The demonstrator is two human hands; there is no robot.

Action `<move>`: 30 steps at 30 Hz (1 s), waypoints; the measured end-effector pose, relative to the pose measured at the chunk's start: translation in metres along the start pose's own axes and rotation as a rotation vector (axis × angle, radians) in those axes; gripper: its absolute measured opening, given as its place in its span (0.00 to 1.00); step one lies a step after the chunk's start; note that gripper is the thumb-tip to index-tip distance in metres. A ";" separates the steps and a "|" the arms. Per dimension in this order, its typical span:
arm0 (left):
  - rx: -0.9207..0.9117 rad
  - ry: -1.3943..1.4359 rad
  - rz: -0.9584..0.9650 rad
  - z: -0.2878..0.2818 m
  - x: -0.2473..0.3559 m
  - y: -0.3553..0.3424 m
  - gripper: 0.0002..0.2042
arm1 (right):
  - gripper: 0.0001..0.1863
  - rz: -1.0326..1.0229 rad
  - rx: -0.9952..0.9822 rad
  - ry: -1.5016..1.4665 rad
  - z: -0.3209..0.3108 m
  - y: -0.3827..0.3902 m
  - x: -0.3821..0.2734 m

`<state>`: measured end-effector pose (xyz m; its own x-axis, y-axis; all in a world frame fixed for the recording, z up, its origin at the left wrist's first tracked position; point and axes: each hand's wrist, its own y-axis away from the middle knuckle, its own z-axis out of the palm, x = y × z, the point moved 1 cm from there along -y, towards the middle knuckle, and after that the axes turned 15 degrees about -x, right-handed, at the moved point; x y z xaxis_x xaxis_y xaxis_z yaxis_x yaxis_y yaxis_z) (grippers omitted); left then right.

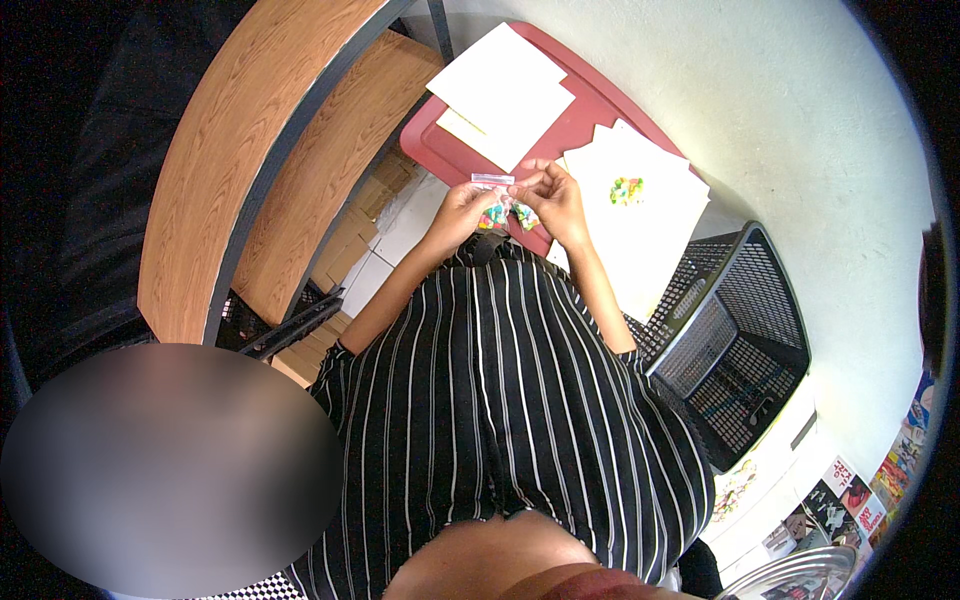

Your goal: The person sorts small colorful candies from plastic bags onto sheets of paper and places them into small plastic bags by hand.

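Between my hands is a small clear zip bag (493,213) with a pink strip near its top and small multicoloured pieces inside. My left hand (458,215) grips its left side, thumb across the front. At the bag's upper right corner, my right hand (556,203) pinches the edge with thumb and fingertips. Just under my right fingers lies a second cluster of coloured pieces (525,215); whether it sits in its own bag I cannot tell. Both hands are over the near edge of a red table (590,104).
White sheets (497,85) lie at the table's far left. More paper (655,240) on the right bears a pile of small green and yellow pieces (627,190). A black plastic basket (735,335) stands at right, a wooden shelf (250,160) at left. A blurred patch hides the lower left.
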<state>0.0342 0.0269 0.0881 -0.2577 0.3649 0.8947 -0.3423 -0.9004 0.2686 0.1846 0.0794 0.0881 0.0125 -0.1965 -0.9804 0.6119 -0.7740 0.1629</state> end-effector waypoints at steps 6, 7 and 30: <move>0.152 0.038 0.049 -0.007 -0.012 -0.005 0.10 | 0.14 -0.084 0.097 -0.095 -0.009 -0.004 0.015; 0.194 0.028 0.065 -0.009 -0.013 -0.005 0.10 | 0.14 -0.101 0.135 -0.109 -0.014 -0.005 0.019; 0.386 -0.485 0.020 -0.083 -0.109 -0.054 0.18 | 0.06 0.258 0.216 0.141 -0.043 0.019 0.095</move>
<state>0.0057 0.0553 -0.0532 0.2105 0.2789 0.9369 0.0329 -0.9599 0.2784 0.2316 0.0721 -0.0069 0.2630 -0.3287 -0.9071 0.3929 -0.8222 0.4119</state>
